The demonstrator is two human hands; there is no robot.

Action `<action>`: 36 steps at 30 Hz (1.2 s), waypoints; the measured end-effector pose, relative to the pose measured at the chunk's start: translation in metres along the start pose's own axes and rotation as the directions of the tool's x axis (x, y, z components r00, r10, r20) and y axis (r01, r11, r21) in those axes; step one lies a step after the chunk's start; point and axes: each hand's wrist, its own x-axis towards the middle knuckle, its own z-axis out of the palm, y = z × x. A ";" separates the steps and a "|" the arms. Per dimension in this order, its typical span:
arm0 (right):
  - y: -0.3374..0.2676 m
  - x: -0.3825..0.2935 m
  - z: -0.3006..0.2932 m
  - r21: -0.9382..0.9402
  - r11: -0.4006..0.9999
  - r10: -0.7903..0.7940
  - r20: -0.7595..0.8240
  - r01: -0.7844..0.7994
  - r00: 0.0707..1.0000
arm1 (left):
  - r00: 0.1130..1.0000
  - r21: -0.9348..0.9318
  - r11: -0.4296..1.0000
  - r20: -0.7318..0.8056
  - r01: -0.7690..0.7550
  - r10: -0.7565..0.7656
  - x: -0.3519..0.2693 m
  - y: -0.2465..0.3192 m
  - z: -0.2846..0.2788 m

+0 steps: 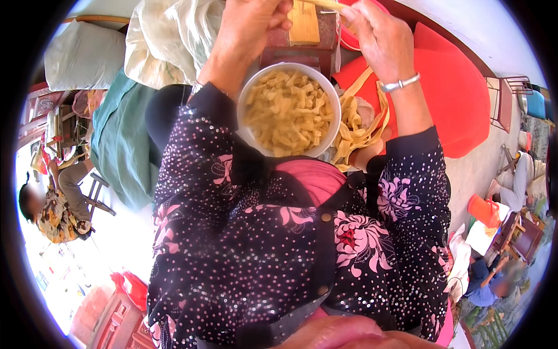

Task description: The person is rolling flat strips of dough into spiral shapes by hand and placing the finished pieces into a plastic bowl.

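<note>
My right hand (pixel 380 41) pinches a pale yellow, flat plant-like strip (pixel 324 3) between thumb and fingers at the top edge. My left hand (pixel 257 22) is level with it to the left, fingers curled and partly cut off by the frame; what it grips, if anything, is hidden. Below and between the hands, a round pale basin (pixel 335 94) holds many short yellowish pieces (pixel 287 113). Long loose yellow strips (pixel 348 131) hang in a heap right of the basin, under my right forearm. Beyond the basin lies a wooden board (pixel 304 26).
The board rests on a dark red stool (pixel 283 54). Part of a red tub (pixel 348 37) shows behind my right hand. Red cloth (pixel 444 96) spreads at right; plastic sacks (pixel 170 39) and green cloth (pixel 122 144) are at left. Seated people (pixel 65 209) are farther off on both sides.
</note>
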 end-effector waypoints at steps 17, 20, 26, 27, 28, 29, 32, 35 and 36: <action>0.024 -0.092 0.037 0.330 0.844 0.408 0.115 -0.422 0.906 | 0.981 0.731 0.676 0.049 0.093 -0.188 -0.079 -0.048 -0.023; 0.008 -0.100 0.034 0.311 0.821 0.446 0.177 -0.480 0.877 | 0.986 0.887 0.461 0.072 0.005 -0.149 -0.085 -0.096 -0.042; -0.041 -0.126 0.031 0.372 0.877 0.213 0.269 -0.306 0.939 | 0.700 0.308 0.677 0.044 0.669 -0.712 -0.118 -0.111 -0.005; -0.052 -0.132 0.031 0.400 0.867 0.180 0.306 -0.297 0.935 | 0.645 0.122 0.655 0.117 0.745 -0.755 -0.126 -0.117 -0.002; -0.065 -0.137 0.032 0.459 0.843 0.146 0.306 -0.280 0.941 | 0.729 0.017 0.747 0.209 0.664 -0.652 -0.136 -0.138 -0.006; -0.077 -0.141 0.033 0.520 0.813 0.111 0.304 -0.262 0.946 | 0.800 -0.097 0.813 0.280 0.574 -0.531 -0.147 -0.169 -0.016; -0.088 -0.166 0.043 0.697 0.600 0.121 0.407 -0.394 0.905 | 0.746 0.086 0.786 0.267 0.612 -0.610 -0.133 -0.167 -0.011; -0.092 -0.165 0.030 0.669 0.161 0.110 0.718 -0.725 0.687 | 0.549 -0.304 0.479 0.208 0.823 -0.810 -0.129 -0.162 -0.009; -0.091 -0.166 0.029 0.647 0.029 0.085 0.758 -0.762 0.646 | 0.532 -0.387 0.425 0.229 0.818 -0.815 -0.129 -0.162 -0.012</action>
